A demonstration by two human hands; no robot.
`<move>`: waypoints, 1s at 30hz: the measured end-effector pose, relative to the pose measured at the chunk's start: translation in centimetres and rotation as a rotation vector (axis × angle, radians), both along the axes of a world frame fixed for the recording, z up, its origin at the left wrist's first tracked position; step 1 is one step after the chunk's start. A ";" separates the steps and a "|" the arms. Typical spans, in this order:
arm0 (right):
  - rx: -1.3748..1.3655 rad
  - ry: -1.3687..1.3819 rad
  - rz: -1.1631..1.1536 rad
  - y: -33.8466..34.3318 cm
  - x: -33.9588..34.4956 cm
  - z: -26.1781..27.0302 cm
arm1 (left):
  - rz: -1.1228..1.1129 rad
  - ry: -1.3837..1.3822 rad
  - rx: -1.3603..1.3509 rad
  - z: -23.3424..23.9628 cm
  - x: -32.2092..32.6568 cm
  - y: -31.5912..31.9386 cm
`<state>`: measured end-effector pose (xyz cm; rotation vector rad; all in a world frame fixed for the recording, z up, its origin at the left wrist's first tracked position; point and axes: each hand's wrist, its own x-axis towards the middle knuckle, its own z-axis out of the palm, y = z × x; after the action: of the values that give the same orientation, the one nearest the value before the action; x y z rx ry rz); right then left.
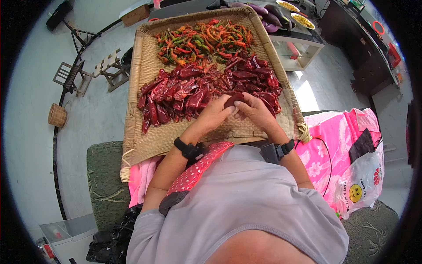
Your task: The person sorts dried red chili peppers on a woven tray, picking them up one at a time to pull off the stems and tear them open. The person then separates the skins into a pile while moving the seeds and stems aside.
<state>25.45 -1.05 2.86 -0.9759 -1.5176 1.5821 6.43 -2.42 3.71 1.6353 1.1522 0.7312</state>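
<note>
A large woven bamboo tray point(158, 142) lies before me. My left hand point(218, 110) and my right hand point(253, 109) meet over its near half, both gripping one dark red dried chili point(234, 100). To the left of my hands is a heap of large dried red chilies point(174, 92); a second pile of dark red chilies point(250, 74) lies on the right. Between them are small chili scraps point(216, 79). Thin red, orange and green chilies point(204, 41) cover the tray's far end.
Eggplants point(272, 16) and plates of yellow food point(302, 21) stand on a table beyond the tray. A pink patterned cloth point(324, 145) with a clear plastic bag point(359, 184) lies on the right. At the left are a wooden stool point(110, 67) and a wicker basket point(57, 115).
</note>
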 end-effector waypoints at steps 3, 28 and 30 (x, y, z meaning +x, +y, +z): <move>0.192 -0.135 -0.205 0.5 1.7 -0.1 | 0.125 0.167 0.115 -0.5 -1.7 0.6; 0.523 -0.989 -0.144 -2.8 6.5 0.2 | 0.800 0.676 0.527 0.2 -9.4 1.4; 0.443 -0.808 -0.177 -2.8 5.6 1.5 | 0.772 0.672 0.530 0.3 -9.4 0.9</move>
<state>31.09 -3.90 4.36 -1.5159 -2.1093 0.6721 -2.92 -1.55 4.03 1.9347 2.2957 1.0632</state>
